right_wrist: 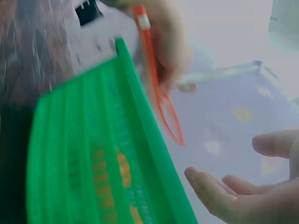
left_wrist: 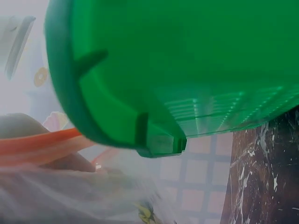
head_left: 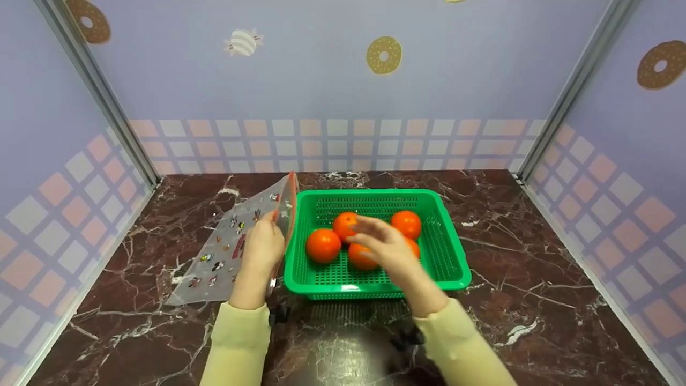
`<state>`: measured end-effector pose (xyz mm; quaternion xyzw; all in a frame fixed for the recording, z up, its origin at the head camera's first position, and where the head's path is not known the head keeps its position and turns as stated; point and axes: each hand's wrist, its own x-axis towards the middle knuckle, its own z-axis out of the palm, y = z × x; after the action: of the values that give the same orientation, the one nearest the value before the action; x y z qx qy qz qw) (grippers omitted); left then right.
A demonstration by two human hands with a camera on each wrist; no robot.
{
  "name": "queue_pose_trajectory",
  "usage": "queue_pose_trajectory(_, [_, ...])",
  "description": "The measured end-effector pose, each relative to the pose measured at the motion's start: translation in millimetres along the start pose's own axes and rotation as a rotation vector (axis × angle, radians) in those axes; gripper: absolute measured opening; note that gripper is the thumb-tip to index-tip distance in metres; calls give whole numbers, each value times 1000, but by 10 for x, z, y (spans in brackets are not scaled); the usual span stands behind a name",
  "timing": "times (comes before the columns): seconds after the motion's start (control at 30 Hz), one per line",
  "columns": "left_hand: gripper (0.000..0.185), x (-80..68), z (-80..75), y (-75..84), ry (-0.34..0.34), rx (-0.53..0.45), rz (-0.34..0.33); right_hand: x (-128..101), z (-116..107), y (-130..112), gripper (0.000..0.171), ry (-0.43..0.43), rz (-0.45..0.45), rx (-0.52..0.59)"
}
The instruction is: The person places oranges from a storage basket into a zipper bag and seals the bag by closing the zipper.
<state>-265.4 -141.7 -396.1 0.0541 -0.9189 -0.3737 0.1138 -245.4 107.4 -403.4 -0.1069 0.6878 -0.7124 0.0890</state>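
My left hand (head_left: 263,241) grips the orange-edged top of a clear zip bag (head_left: 214,257) printed with small cartoon figures. The bag slants down to the left, its orange edge beside the left rim of a green plastic basket (head_left: 456,246). Several round orange-red fruits (head_left: 323,245) lie in the basket. Over them is my right hand (head_left: 390,249), partly covering two. In the right wrist view its fingers and thumb (right_wrist: 275,143) are spread apart with nothing between them. The left wrist view shows the basket's underside and rim (left_wrist: 70,93) close up, beside the orange strip (left_wrist: 37,145).
The basket stands on a dark red marbled tabletop (head_left: 525,300). Patterned panels close off the back (head_left: 321,91) and both sides, with grey metal posts (head_left: 568,86) at the corners. Dark straps (head_left: 407,340) show by the wrists.
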Motion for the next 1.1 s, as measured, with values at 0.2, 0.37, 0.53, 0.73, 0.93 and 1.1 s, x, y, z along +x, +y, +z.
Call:
queue_pose_trajectory(0.2, [44,-45,10,55,-2,1,10,173,487,3,58,-94,89,62])
queue_pose_trajectory(0.37, [45,-67,8,102,-27,13,10,301,765,-9,59,-114,159,32])
queue_pose_trajectory(0.53, [46,-79,-9,137,-70,9,0,408,907,-32,55,-98,186,-23])
queue_pose_trajectory(0.73, [47,-113,-46,174,-134,-13,-16,497,974,-4,47,-88,185,-93])
queue_pose_trajectory(0.93, [48,-165,-72,203,-155,-10,25,540,999,-5,28,-85,149,-153])
queue_pose_trajectory(1.1, [55,-194,-123,202,-234,-2,53,571,980,-12,22,-56,97,-232])
